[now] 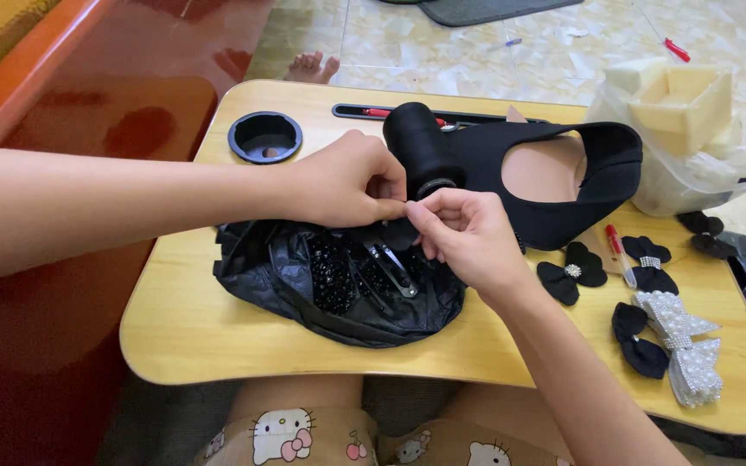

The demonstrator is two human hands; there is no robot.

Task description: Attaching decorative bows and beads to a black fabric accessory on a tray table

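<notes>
— What is the person wearing?
— Both arms are bare, no sleeves, no rings or watch. Over the lap lie pale beige shorts [304, 436] printed with white cartoon cats wearing pink bows.

A home, used for craft work: a small wooden lap worktop [183, 328] sits over the person's knees on a marble-tiled floor [442, 43], with a floor mat [485, 9] beyond its far edge and a bare foot [311, 66] nearby.
</notes>
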